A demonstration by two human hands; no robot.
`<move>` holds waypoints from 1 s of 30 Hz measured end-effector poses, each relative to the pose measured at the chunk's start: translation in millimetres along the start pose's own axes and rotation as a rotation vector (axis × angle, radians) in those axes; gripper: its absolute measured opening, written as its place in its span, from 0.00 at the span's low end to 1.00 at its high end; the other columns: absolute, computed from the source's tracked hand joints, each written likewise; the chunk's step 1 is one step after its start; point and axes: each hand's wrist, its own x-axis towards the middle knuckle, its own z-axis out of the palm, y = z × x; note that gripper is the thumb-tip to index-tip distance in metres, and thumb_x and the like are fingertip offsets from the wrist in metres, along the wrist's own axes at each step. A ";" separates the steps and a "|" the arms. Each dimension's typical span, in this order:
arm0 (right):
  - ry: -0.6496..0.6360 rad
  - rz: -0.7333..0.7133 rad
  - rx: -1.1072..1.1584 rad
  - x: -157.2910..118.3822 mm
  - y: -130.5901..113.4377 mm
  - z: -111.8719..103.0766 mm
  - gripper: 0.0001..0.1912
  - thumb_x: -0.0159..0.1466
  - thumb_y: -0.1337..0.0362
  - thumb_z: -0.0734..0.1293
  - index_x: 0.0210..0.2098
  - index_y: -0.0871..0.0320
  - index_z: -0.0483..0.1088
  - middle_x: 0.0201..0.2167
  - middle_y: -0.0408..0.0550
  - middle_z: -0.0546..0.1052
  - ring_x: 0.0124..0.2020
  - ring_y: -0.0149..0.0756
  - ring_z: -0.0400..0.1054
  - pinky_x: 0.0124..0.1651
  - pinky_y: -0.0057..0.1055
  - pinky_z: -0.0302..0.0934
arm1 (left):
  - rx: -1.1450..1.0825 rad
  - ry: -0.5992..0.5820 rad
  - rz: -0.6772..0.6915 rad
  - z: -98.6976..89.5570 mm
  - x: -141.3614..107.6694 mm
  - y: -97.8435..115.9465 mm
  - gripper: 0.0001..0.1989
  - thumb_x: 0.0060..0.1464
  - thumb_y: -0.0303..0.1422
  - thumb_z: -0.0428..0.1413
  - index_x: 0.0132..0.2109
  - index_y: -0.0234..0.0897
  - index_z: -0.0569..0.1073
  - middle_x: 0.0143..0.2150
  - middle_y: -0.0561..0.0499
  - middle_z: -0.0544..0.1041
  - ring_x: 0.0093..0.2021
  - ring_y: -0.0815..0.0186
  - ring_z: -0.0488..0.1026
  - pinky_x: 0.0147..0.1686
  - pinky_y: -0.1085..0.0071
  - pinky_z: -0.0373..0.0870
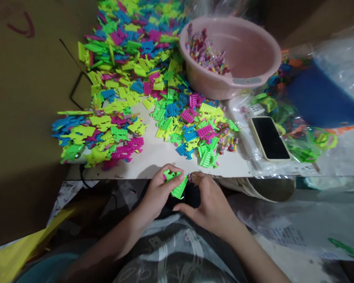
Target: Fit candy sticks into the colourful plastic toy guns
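Note:
My left hand (162, 186) is closed around a bright green ridged plastic piece (179, 190), thumb across its face. The piece has cut-out shapes along one edge and is tilted above my lap, just off the table's front edge. To its right is my right hand (209, 200), its thumb stretched well away from its bent fingers. Its fingertips touch a tiny multicoloured piece (189, 177) at the side of the green one; whether they grip it is unclear. Nearest beyond the hands lies a loose heap of ridged plastic pieces (191, 135) in green, pink, blue and yellow.
A pink basin (238, 84) holds small colourful beaded pieces (205, 51). More plastic pieces (129, 63) pile up behind, with another stack (100, 135) at left. A phone (270, 137) lies on clear plastic at right. Cardboard (32, 118) stands close on the left.

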 end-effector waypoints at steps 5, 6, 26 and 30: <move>-0.064 0.042 -0.062 -6.6 11.1 7.1 0.21 0.62 0.45 0.64 0.38 0.57 0.59 0.30 0.50 0.72 0.30 0.43 0.70 0.29 0.35 0.62 | -0.099 0.018 -0.161 4.6 1.7 -17.1 0.10 0.44 0.34 0.64 0.31 0.36 0.72 0.31 0.54 0.73 0.34 0.68 0.69 0.36 0.74 0.63; -0.079 0.050 -0.042 -7.3 11.9 7.0 0.21 0.61 0.46 0.65 0.37 0.57 0.58 0.29 0.49 0.72 0.29 0.42 0.69 0.29 0.35 0.61 | -0.107 0.027 -0.170 5.3 0.8 -18.6 0.10 0.44 0.35 0.64 0.31 0.36 0.72 0.31 0.54 0.73 0.34 0.68 0.69 0.36 0.74 0.63; -0.164 0.117 -0.019 -39.6 10.1 43.5 0.17 0.64 0.48 0.62 0.36 0.57 0.60 0.29 0.49 0.72 0.29 0.41 0.67 0.31 0.34 0.60 | -0.005 0.103 -0.288 -10.7 -12.1 -47.5 0.10 0.41 0.34 0.64 0.30 0.34 0.73 0.28 0.54 0.72 0.30 0.69 0.68 0.32 0.74 0.63; -0.183 0.109 -0.029 -49.7 8.6 49.1 0.16 0.65 0.50 0.61 0.36 0.57 0.61 0.30 0.50 0.72 0.31 0.43 0.67 0.33 0.36 0.61 | -0.026 0.115 -0.284 -13.0 -19.1 -61.4 0.10 0.41 0.35 0.64 0.31 0.35 0.74 0.31 0.53 0.74 0.34 0.67 0.70 0.37 0.72 0.64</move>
